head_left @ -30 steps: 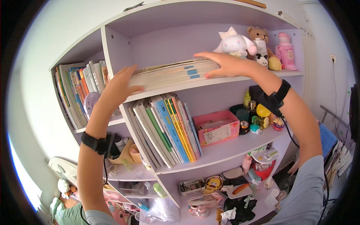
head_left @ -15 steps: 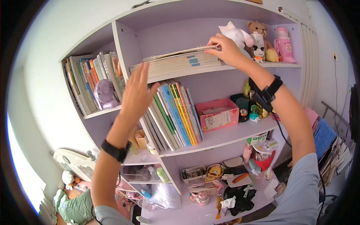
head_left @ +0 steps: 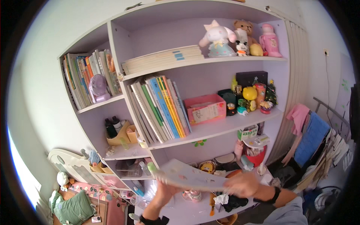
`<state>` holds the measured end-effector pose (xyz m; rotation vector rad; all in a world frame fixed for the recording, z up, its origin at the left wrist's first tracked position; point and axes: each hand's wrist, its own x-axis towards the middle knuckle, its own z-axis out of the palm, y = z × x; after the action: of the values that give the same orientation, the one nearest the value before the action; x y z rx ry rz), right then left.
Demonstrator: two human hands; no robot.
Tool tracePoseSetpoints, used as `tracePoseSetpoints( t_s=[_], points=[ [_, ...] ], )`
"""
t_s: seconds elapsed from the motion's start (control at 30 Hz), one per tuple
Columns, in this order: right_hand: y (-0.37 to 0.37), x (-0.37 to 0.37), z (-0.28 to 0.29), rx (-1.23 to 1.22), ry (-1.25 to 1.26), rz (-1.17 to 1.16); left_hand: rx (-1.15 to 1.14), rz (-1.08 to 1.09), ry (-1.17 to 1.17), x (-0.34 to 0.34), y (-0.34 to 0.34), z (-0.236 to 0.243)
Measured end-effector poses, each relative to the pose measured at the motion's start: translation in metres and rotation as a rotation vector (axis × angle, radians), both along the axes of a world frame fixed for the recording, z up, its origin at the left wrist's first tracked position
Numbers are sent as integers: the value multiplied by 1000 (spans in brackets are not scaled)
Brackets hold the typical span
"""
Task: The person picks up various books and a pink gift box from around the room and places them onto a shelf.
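Note:
My left hand (head_left: 164, 191) and my right hand (head_left: 242, 184) hold a pale, blurred notebook (head_left: 193, 175) by its two ends, low over the cluttered lilac desk (head_left: 163, 212). The notebook partly hides the things behind it. Above, a flat stack of books (head_left: 159, 58) with blue tabs lies on the upper shelf, left of a white plush toy (head_left: 219, 41).
Upright books (head_left: 167, 105), a pink box (head_left: 205, 108) and bottles fill the middle shelf. A small fan (head_left: 98, 85) stands at left. A bed with a green pillow (head_left: 73, 208) is at lower left; hanging clothes (head_left: 313, 138) are at right.
Both hands have come down from the upper shelf to desk height, bringing the top notebook off the stack. The stack stays on the shelf.

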<state>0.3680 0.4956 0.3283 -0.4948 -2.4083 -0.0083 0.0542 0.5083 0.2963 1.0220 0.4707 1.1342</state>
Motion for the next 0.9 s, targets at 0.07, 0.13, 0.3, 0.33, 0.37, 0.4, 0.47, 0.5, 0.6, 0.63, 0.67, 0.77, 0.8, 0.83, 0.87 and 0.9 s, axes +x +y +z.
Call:
tracePoseSetpoints(
  t_s=[0.07, 0.13, 0.3, 0.33, 0.37, 0.4, 0.47, 0.5, 0.6, 0.63, 0.67, 0.77, 0.8, 0.83, 0.87, 0.9],
  points=[
    [-23, -4, -57, 12, 13, 20, -30, 194, 482, 28, -19, -51],
    [-67, -7, -111, -49, 275, -15, -340, 175, 140, 37, -44, -141],
    [-181, -5, -163, -110, 155, -61, -669, -263, -202, 51, -110, -230],
    [-194, -13, -169, -28, 166, -118, -613, -163, -2, 53, -120, -250],
    [-209, -15, -178, -44, 170, -153, -632, -194, 11, 53, -132, -247],
    [-224, -15, -187, -293, 168, -233, -628, -222, 128, 54, -140, -236],
    [-256, -13, -198, -615, 111, -369, -628, -279, 272, 55, -155, -232],
    [-270, -14, -199, -619, 138, -392, -664, -239, 258, 58, -160, -235],
    [-318, -15, -216, -665, 19, -562, -689, -201, 312, 64, -185, -234],
    [-332, -16, -228, -676, 39, -607, -683, -171, 358, 66, -196, -234],
    [-351, -16, -242, -692, -19, -630, -693, -234, 391, 69, -208, -237],
    [-413, -21, -292, -842, -60, -703, -709, -353, 400, 79, -251, -245],
    [-431, -22, -297, -898, -48, -668, -687, -346, 434, 86, -264, -243],
    [-451, -21, -300, -950, -22, -641, -656, -350, 473, 96, -277, -242],
    [-470, -20, -301, -967, -48, -740, -643, -445, 435, 104, -286, -248],
    [-489, -18, -298, -980, -70, -824, -656, -520, 485, 114, -301, -249]
  ],
)
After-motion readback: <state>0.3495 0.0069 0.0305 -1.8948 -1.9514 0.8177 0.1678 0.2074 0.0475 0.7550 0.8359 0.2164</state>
